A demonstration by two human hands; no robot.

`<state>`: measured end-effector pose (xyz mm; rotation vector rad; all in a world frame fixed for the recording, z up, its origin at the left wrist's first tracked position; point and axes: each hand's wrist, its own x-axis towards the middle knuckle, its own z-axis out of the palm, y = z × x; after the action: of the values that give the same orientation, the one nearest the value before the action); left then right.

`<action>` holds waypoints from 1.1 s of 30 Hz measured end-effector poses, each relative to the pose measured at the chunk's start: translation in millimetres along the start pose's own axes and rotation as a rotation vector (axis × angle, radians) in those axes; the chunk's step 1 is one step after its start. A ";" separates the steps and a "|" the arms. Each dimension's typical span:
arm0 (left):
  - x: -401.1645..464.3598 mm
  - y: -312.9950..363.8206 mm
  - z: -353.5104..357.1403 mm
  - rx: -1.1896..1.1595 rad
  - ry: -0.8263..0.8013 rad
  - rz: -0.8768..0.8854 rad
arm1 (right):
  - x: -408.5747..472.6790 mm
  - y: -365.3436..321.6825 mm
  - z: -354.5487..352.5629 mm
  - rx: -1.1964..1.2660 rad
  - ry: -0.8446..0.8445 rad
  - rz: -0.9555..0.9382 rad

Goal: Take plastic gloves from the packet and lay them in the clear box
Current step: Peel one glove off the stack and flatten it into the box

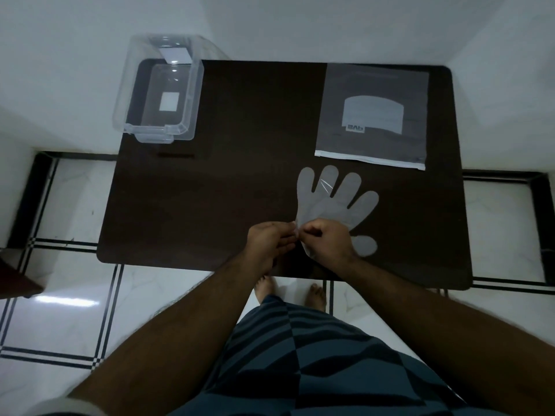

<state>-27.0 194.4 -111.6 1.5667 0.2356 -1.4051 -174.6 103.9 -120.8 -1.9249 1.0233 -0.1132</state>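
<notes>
My left hand (270, 240) and right hand (326, 238) pinching a plastic glove's (330, 205) cuff on the dark table (225, 190), packet (372, 115) beyond, clear box (159, 94) far left, nothing between.

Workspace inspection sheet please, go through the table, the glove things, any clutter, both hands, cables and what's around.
Surface: dark table, mostly bare.
Job's things: one plastic glove lies flat near the front edge, fingers pointing away from the person; gloves packet flat at far right; clear box at far left corner, open, no glove seen inside.
Clutter: nothing seen.
Hands: left hand and right hand meet at the glove's cuff, both pinching it.
Cables: nothing seen.
Surroundings: white tiled floor with dark lines; the person's bare feet under the front edge.
</notes>
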 end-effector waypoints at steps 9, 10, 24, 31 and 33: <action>6.4 -4.4 10.0 0.019 0.111 -0.016 | -6.3 2.0 -3.8 0.201 0.059 0.178; 7.7 -5.5 9.6 0.026 0.123 -0.013 | -6.6 2.1 -4.1 0.225 0.072 0.217; -1.4 -14.1 -1.1 0.749 0.244 0.317 | -13.6 -4.7 -34.7 0.728 0.352 0.601; -15.7 -15.5 4.2 1.083 0.223 0.530 | -18.5 -5.6 -52.3 0.778 0.467 0.643; -17.4 -18.5 6.1 1.181 0.238 0.734 | -19.5 -4.1 -55.4 0.784 0.469 0.646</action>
<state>-49.2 206.8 -105.6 2.3745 -1.1253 -0.7158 -210.0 80.5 -80.0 -0.8199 1.5689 -0.5238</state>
